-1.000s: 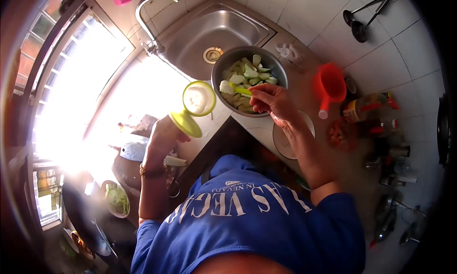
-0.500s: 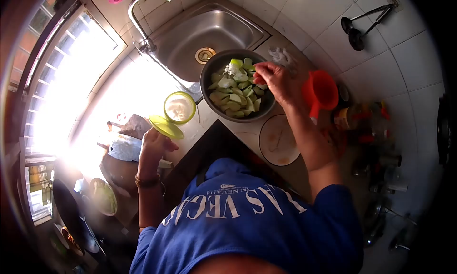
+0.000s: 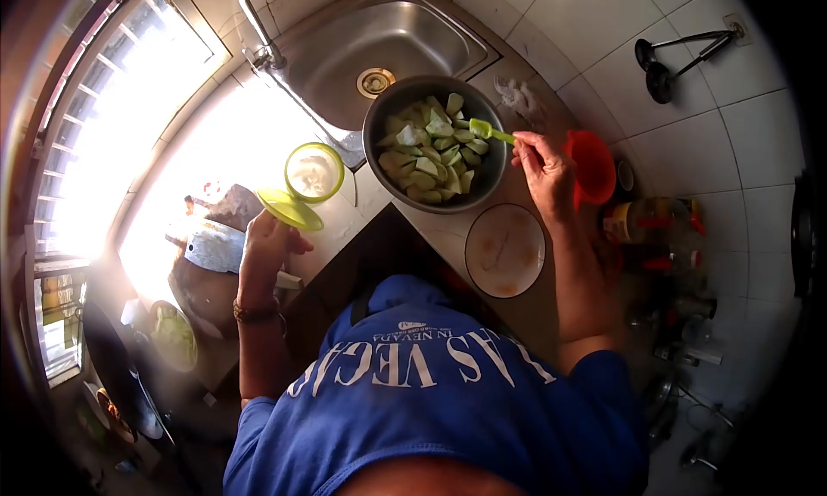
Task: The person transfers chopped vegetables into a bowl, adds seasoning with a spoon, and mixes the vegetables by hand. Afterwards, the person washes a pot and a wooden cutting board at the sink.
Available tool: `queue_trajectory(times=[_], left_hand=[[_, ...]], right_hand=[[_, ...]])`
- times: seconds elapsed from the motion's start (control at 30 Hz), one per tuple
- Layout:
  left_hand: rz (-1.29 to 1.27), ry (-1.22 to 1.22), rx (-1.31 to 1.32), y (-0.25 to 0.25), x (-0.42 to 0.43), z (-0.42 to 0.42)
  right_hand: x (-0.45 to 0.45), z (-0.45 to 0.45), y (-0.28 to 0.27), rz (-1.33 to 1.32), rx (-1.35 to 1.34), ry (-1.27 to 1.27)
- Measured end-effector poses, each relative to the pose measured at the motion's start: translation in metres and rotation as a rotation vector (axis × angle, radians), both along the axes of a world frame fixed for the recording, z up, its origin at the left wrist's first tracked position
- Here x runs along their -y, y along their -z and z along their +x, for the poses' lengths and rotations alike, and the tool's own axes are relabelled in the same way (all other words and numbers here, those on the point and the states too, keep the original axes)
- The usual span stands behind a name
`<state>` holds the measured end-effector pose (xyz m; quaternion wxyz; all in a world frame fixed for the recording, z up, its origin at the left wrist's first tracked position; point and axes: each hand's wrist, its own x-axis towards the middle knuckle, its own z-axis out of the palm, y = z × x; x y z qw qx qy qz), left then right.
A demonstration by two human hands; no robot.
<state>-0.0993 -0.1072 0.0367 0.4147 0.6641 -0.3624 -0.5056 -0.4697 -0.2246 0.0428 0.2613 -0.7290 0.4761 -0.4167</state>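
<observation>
My right hand [image 3: 546, 175] pinches the handle of a small green spoon [image 3: 491, 131], whose bowl is over the right edge of a grey metal bowl [image 3: 498, 167]. Pale green vegetable pieces [image 3: 431, 155] fill that bowl. At the left, my left hand [image 3: 267, 246] is at the open green lid [image 3: 290, 209] of a green-rimmed container [image 3: 314, 172] of white contents. The fingers of my left hand are partly hidden behind the lid.
Behind the bowl is a steel sink [image 3: 405, 35] with a faucet [image 3: 269, 55]. A plate [image 3: 506, 250] lies nearer. To the right are a red dipper [image 3: 592, 168] and bottles [image 3: 650, 220]. A cleaver [image 3: 215, 246] lies left.
The green spoon has gone from loaded with white stuff to showing none, and has moved right with my right hand. My left hand and the container have shifted left and lower.
</observation>
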Motion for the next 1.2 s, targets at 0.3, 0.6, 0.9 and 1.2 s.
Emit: queue_trajectory(times=[0.3, 0.6, 0.9, 1.2], left_hand=[[-0.155, 0.111, -0.100, 0.013, 0.003, -0.002], [-0.435, 0.130, 0.285, 0.030, -0.001, -0.011], [-0.442, 0.261, 0.546, -0.011, -0.005, -0.046], [-0.409, 0.280, 0.526, -0.004, -0.008, -0.046]], right_hand=[[-0.016, 0.008, 0.032, -0.365, -0.342, 0.331], [-0.053, 0.066, -0.037, -0.341, -0.059, -0.105], [-0.037, 0.138, -0.012, -0.497, -0.452, -0.213], [-0.043, 0.126, 0.007, 0.315, 0.273, -0.187]])
